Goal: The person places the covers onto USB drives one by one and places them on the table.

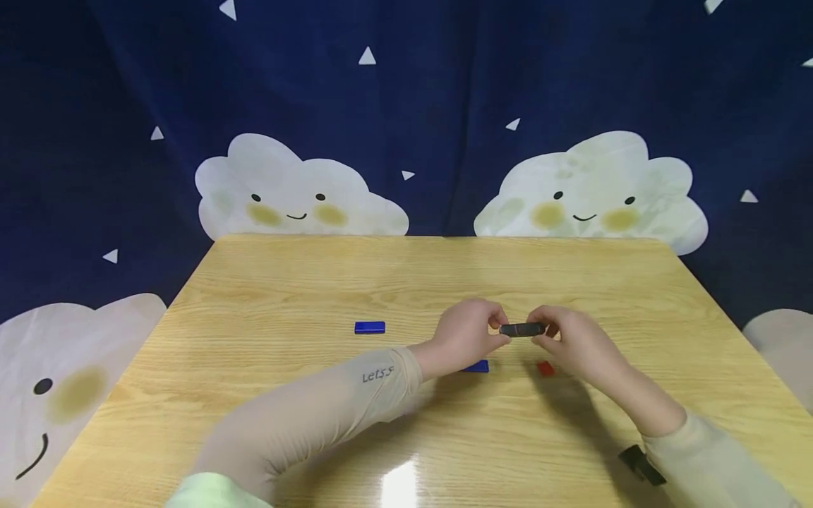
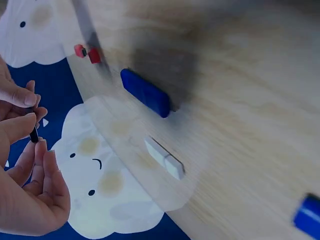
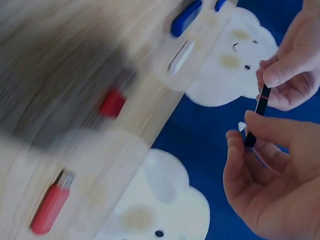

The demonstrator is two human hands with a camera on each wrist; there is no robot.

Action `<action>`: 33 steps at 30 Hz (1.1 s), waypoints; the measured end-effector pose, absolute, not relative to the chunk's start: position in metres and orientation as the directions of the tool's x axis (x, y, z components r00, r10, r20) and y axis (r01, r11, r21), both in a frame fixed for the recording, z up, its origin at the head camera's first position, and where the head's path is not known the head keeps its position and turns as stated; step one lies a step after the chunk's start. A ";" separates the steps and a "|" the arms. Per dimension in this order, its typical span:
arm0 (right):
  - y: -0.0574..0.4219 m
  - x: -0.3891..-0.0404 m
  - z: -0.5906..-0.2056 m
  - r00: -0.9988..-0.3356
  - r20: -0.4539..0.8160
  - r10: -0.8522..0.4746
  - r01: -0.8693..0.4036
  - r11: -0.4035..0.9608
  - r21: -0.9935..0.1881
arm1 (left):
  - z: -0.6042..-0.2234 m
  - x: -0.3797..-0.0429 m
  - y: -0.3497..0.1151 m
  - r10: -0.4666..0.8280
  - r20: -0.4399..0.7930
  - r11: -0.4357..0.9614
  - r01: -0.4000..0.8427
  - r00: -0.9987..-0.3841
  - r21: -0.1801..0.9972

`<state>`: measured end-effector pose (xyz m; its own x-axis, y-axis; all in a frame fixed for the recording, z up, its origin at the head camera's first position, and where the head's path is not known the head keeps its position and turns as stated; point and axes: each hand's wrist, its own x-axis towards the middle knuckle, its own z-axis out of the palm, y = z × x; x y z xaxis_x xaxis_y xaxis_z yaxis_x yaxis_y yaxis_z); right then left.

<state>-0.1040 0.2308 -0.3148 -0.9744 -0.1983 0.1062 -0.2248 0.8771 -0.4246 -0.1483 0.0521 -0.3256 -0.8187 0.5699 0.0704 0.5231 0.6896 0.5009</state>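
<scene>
A black USB flash drive [image 1: 522,329] is held between both hands above the table, with a thin reddish line at its seam. My left hand [image 1: 466,335] pinches its left end between thumb and fingers; my right hand [image 1: 578,342] pinches the right end. In the right wrist view, the drive [image 3: 259,115] looks in one piece, its ends covered by fingertips. Below the hands lie a red cap [image 3: 113,103] and a red flash drive [image 3: 52,202] with its metal plug bare.
A blue flash drive [image 1: 370,327] lies left of the hands, and a blue one [image 1: 476,367] lies partly behind the left wrist. A white drive [image 2: 162,157] rests near it. The wooden table [image 1: 286,282] ends at a dark blue curtain [image 1: 432,85] with clouds.
</scene>
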 end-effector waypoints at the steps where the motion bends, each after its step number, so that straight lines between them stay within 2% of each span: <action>1: 0.234 -0.104 -0.315 -0.973 0.120 -0.195 -0.226 0.894 -0.387 | -0.325 -0.150 0.058 0.574 0.064 0.698 0.528 -0.817 0.484; 4: 0.244 -0.107 -0.316 -0.973 0.145 -0.180 -0.215 0.935 -0.281 | -0.326 -0.156 0.076 0.580 0.033 0.719 0.530 -0.814 0.449; 10: 0.258 -0.115 -0.324 -0.988 0.067 -0.139 -0.147 0.979 -0.139 | -0.336 -0.169 0.110 0.582 -0.025 0.756 0.529 -0.813 0.386; 18: 0.273 -0.130 -0.343 -0.991 0.070 -0.118 -0.125 0.986 -0.111 | -0.351 -0.179 0.140 0.571 -0.061 0.798 0.535 -0.819 0.278; 33: 0.287 -0.152 -0.364 -0.996 -0.053 -0.069 -0.060 0.988 -0.144 | -0.371 -0.189 0.166 0.512 -0.124 0.844 0.472 -0.850 0.253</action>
<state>-0.1524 0.2873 -0.3644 -0.9963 -0.0685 -0.0527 -0.0603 0.9877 -0.1442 -0.1891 0.1655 -0.3713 -0.8497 0.5125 -0.1239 0.4723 0.8443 0.2530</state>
